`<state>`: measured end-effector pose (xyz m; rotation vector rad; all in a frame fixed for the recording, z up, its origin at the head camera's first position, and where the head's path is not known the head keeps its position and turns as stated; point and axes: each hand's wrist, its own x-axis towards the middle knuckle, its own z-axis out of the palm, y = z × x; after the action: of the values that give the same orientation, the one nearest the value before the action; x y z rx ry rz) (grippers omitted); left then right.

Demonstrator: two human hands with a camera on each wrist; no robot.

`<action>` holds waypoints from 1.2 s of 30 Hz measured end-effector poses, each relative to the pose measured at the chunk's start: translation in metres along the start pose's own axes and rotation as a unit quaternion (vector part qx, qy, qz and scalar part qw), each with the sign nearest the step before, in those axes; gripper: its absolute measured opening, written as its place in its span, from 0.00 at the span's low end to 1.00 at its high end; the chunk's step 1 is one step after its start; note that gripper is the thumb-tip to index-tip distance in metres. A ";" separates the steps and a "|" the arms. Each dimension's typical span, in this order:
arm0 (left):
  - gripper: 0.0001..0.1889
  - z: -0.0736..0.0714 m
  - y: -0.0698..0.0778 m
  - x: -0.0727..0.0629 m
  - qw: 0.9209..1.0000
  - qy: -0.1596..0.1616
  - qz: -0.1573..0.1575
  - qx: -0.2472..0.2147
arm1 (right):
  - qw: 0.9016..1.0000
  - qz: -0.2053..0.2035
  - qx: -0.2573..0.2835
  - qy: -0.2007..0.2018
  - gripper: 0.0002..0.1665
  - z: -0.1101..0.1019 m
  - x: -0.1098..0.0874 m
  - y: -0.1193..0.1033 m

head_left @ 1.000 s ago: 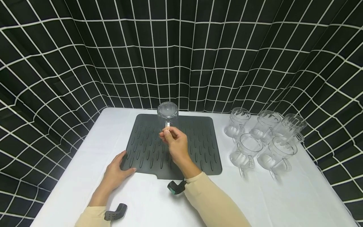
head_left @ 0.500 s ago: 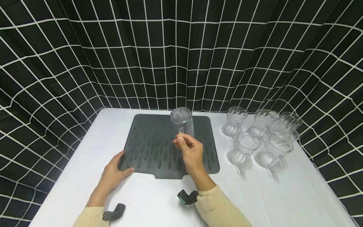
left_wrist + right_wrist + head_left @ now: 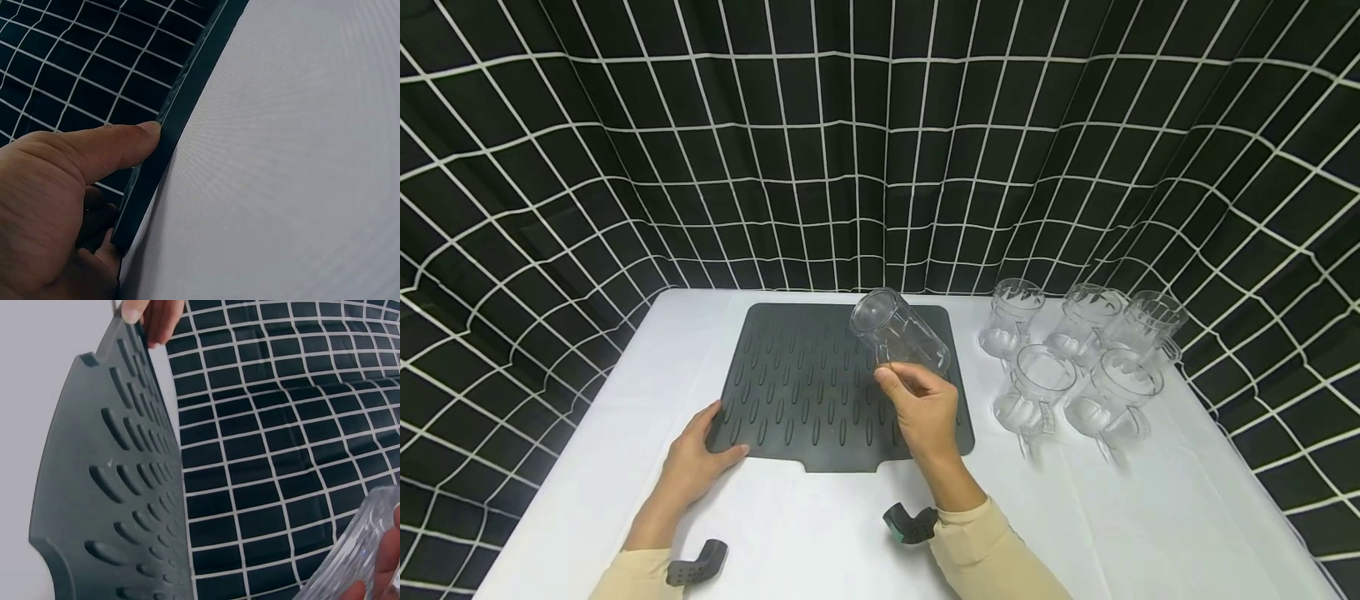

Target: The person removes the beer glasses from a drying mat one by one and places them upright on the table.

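My right hand (image 3: 927, 408) pinches the handle of a clear mug (image 3: 904, 333) above the right half of a dark grey drying mat (image 3: 842, 454). The mug lies tilted in the air, its base to the upper left and its mouth to the lower right. Part of this mug (image 3: 356, 550) and some fingertips show at the lower right of the right wrist view. My left hand (image 3: 688, 462) rests at the mat's near left corner, fingers along the left side. In the left wrist view the straight thumb (image 3: 122, 147) touches the mat's front edge (image 3: 165, 134).
Several clear handled mugs (image 3: 1045, 372) stand mouth up in two rows to the right of the mat, on a white-covered table (image 3: 790, 533). A black curtain (image 3: 820, 167) with a white grid encloses the back and sides.
My right hand has carried the mug to the right and closer, turning it from base-up toward its side. The left hand stays at the mat's corner. The head view has shifted slightly.
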<state>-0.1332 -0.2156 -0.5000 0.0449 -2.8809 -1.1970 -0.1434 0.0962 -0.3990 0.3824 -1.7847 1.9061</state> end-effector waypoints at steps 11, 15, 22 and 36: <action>0.47 -0.004 0.000 -0.001 1.000 0.004 0.004 0.005 | 1.000 -0.013 -0.021 -0.007 0.04 -0.009 0.000 0.003; 0.47 -0.004 0.001 0.000 1.000 0.004 0.005 0.001 | 0.999 -0.019 -0.027 -0.007 0.05 -0.013 -0.001 0.020; 0.47 -0.003 0.003 0.000 1.000 -0.001 0.007 0.004 | 0.998 -0.032 -0.052 -0.024 0.05 -0.014 -0.007 0.017; 0.43 -0.007 0.072 0.010 0.993 0.036 0.109 -0.040 | 0.996 -0.026 -0.069 -0.042 0.05 -0.014 -0.015 -0.017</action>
<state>-0.1439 -0.1695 -0.4439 -0.2168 -2.6877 -1.2399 -0.1202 0.1079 -0.3936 0.4609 -1.9301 1.7426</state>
